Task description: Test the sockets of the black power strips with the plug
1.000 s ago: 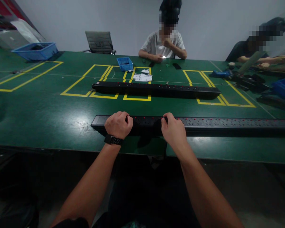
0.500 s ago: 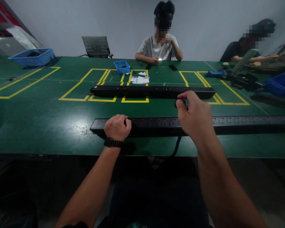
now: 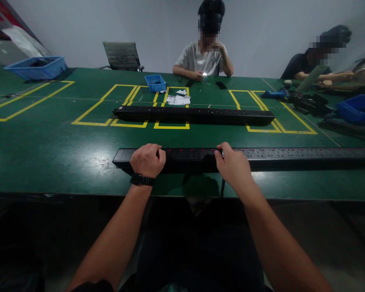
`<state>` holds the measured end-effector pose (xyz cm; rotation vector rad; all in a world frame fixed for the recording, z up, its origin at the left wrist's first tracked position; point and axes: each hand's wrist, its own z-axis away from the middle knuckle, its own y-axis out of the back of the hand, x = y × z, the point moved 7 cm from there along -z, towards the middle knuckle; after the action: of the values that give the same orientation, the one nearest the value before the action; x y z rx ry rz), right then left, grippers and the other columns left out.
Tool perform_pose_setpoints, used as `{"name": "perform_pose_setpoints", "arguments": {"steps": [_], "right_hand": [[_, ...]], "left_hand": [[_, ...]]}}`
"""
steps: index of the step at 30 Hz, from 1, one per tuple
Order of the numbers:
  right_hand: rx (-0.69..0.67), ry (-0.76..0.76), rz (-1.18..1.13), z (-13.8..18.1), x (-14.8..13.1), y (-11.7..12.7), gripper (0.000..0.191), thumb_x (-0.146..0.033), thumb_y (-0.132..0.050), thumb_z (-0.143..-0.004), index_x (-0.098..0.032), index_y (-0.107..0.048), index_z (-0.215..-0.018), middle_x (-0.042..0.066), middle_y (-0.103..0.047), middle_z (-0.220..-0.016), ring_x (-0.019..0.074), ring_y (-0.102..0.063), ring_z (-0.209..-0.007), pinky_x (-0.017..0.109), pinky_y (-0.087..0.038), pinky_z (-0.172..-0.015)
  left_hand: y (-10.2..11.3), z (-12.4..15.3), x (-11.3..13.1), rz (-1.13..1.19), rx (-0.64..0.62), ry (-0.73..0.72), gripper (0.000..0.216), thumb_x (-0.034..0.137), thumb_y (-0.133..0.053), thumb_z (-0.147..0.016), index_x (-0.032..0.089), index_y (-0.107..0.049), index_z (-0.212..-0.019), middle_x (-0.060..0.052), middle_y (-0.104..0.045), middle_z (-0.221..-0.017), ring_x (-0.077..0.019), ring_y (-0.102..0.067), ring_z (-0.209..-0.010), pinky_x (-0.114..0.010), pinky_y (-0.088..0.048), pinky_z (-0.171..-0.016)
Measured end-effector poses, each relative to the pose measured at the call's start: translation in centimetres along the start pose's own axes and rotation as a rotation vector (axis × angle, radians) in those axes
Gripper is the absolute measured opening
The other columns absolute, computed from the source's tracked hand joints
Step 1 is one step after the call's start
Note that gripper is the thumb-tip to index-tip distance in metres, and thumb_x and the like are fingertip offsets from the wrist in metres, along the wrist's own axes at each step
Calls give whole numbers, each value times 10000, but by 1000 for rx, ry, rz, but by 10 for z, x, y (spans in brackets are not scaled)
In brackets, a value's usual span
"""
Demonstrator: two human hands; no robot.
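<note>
A long black power strip (image 3: pixel 292 155) with a row of sockets and small red lights lies across the near part of the table. My left hand (image 3: pixel 147 160) is closed over it near its left end, a dark watch on the wrist; my fingertips are hidden. My right hand (image 3: pixel 232 162), fingers pinched round a black plug that they mostly cover, is at the strip's sockets. Whether the plug sits in a socket is hidden. From below that hand a black cable (image 3: pixel 222 187) runs down over the table's edge. Farther back lies a second black power strip (image 3: pixel 194 114).
The green table (image 3: pixel 63 158) bears yellow tape outlines. Papers (image 3: pixel 178 99) and a small blue bin (image 3: pixel 155 83) lie beyond the strips. Larger blue bins stand far left (image 3: pixel 38 69) and right (image 3: pixel 359 108). A person (image 3: pixel 200 61) sits opposite, with others at the right.
My right hand has come down and left with the plug, from above the near strip to its sockets. The left hand stays closed over the strip. The view has shifted slightly.
</note>
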<state>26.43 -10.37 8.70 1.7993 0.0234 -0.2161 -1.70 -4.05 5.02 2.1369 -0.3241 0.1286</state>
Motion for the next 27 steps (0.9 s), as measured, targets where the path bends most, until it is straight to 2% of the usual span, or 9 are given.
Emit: {"name": "perform_pose_setpoints", "arguments": {"steps": [16,27], "right_hand": [[-55,26,31,-8,-4,-3,309,-369,-434,-1045,-177,-627,-1191,152,-737,-812,302,-689,-680,374,-429,-633],[-87,-15,23,-9,-2,-11,295,-373,-455,-1035,-188,-609,-1206,160,-736,-847,319,-702,-732,379,-460,-648]], "left_hand": [[-2,0,-2,44,-24,29,317,299,-470,-935,220,-772,-996,-104,-772,-1022,-293,-681,-942,-430,-439,-817],[-1,0,-1,38,-13,11,306,290,-488,-933,203,-772,-1003,-93,-775,-1026,-285,-684,-936,-418,-445,-820]]}}
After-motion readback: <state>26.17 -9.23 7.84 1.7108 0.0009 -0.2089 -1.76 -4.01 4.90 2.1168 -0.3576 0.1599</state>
